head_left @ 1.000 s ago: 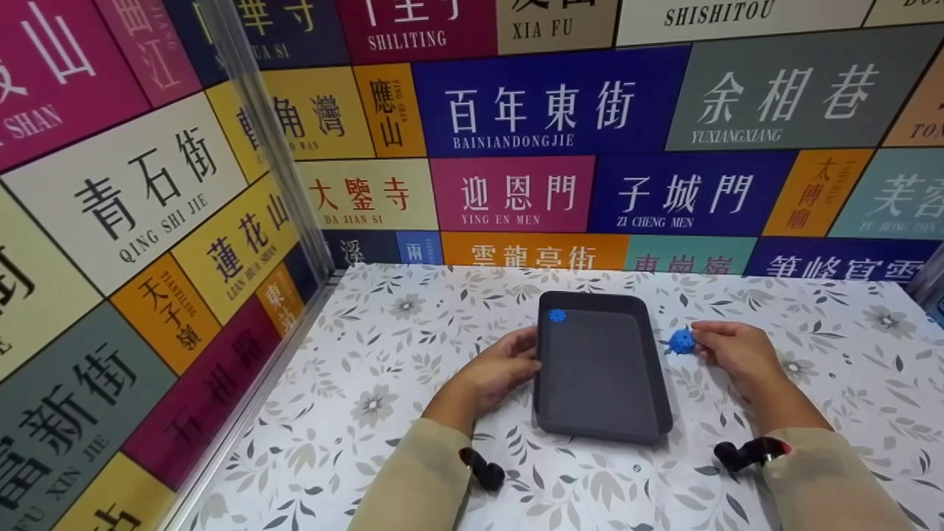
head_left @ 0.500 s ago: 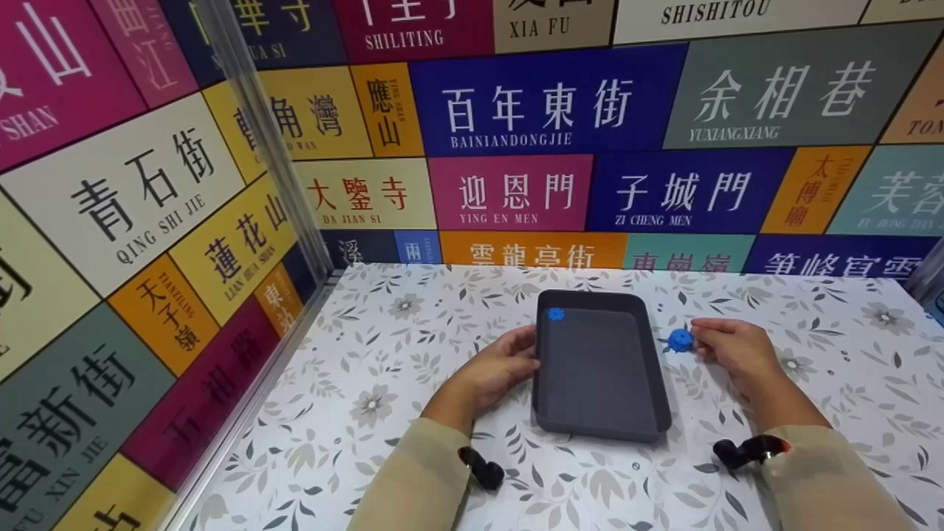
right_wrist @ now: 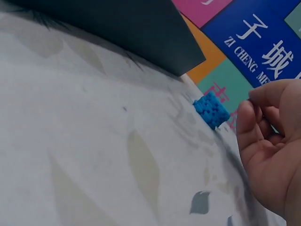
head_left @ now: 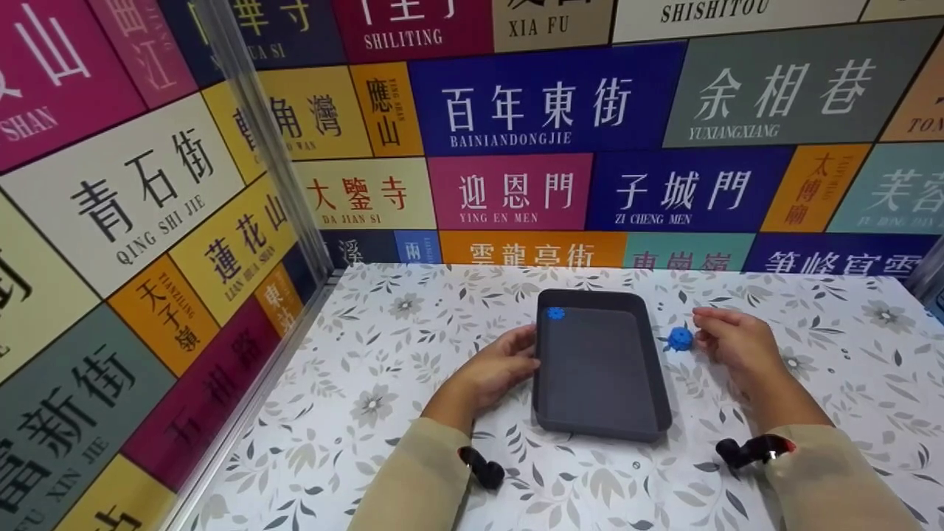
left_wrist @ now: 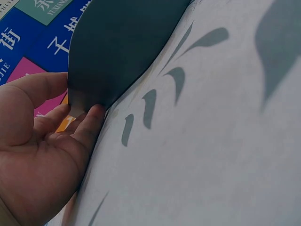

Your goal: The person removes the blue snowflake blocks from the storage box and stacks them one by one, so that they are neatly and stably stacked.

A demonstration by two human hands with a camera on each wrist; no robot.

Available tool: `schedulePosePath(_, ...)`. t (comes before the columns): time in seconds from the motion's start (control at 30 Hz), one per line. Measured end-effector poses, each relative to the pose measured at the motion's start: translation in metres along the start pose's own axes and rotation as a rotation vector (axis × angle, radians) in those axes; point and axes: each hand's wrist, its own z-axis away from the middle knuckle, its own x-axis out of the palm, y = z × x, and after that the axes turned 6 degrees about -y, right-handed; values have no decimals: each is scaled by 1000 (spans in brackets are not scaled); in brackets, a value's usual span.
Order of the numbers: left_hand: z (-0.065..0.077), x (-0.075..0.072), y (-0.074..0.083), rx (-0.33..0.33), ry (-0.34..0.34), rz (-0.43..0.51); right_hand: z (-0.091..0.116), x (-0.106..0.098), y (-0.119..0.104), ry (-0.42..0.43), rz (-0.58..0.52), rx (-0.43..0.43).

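Observation:
A dark grey rectangular tray [head_left: 601, 369] lies on the table. My left hand [head_left: 495, 369] touches its left side with thumb and fingertips; in the left wrist view, the hand [left_wrist: 49, 136] meets the tray's outer wall [left_wrist: 113, 47]. Inside the tray, near the far left corner, is a small round blue piece [head_left: 555, 313] with a toothed edge. Right of the tray sits a small bumpy blue piece [head_left: 679, 338] with short points. My right hand [head_left: 737, 346] is just beside it, fingers loosely bent around nothing. The right wrist view shows a gap between this piece [right_wrist: 211, 110] and the fingertips.
White table cloth [head_left: 369, 457] with a grey leaf and flower print covers the table. Behind and to the left stand walls of coloured panels [head_left: 546, 103] with street names. A clear upright strip [head_left: 284, 140] runs along the corner. Each wrist wears a black camera.
My right fingers have let go of the bumpy blue piece and lifted slightly away from it. The piece stays beside the tray. My left hand has kept its place on the tray.

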Motion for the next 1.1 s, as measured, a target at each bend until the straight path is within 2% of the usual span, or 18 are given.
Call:
schedulePosePath(0.17, 1, 0, 1, 2, -8, -1, 13, 26, -16, -144, -209, -131)
schedulePosePath(0.23, 1, 0, 1, 4, -13, -1, 18, 41, -22, -211, -239, -164)
schedulePosePath(0.33, 1, -1, 1, 7, -13, 3, 25, 61, -28, -265, -206, -188)
schedulePosePath(0.53, -1, -2, -1, 12, -5, 5, 32, 77, -32, -282, -130, -195)
schedulePosePath(0.8, -2, 0, -2, 6, -7, -2, 39, 90, -41, -295, -127, -205)
schedulePosePath(0.97, -2, -1, -2, 9, -4, 6, 33, 105, -48, -309, -129, -188)
schedulePosePath(1.1, -2, -1, -1, 11, -11, 9, 19, 115, -54, -339, -152, -149)
